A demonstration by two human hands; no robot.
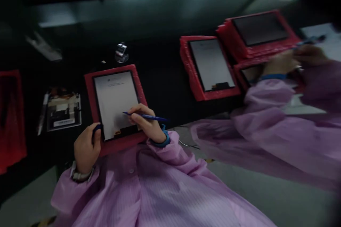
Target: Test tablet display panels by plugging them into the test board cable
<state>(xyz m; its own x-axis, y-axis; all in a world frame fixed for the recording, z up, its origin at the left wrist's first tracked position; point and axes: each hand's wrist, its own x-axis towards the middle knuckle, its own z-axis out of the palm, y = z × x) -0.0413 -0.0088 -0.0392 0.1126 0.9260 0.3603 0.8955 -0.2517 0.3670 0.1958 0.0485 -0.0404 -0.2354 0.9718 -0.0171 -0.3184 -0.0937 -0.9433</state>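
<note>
A red tray [90,88] lies on the dark bench and holds a white display panel [113,95]. My left hand [85,149] grips the tray's near left corner, with something dark blue at the thumb. My right hand [146,122] holds a blue pen [149,116] whose tip rests on the lower right part of the panel. Both my sleeves are pink, with a watch on the left wrist and a blue band on the right.
A second red tray [190,74] with a panel lies to the right. Beyond it, a co-worker's hands [291,60] in pink sleeves work at a stack of red trays [231,39]. A small fixture [64,111] sits left of my tray, a red object [10,120] at the far left, and a shiny metal piece [122,52] behind.
</note>
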